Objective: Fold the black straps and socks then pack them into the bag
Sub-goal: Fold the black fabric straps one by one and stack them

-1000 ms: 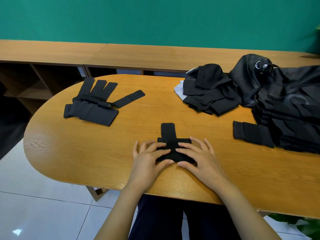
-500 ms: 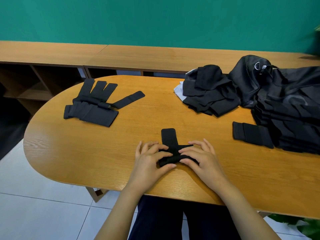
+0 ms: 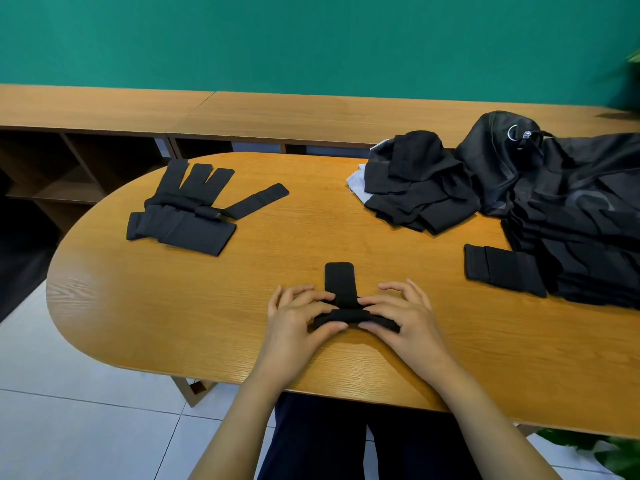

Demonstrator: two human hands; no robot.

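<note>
**Wooden surface, strap rolled at the near edge**

The oval wooden surface (image 3: 173, 306) stands before a green wall. Nearest, the left hand (image 3: 294, 323) and right hand (image 3: 405, 320) each close a narrow grip on the ends of a black strap (image 3: 341, 289), its near part rolled up, its far end lying flat. Farther right lies a folded sock (image 3: 502, 270) beside the black bag (image 3: 571, 209). Beyond sit a pile of black socks (image 3: 419, 192) and, left, spread straps (image 3: 187, 213).
</note>
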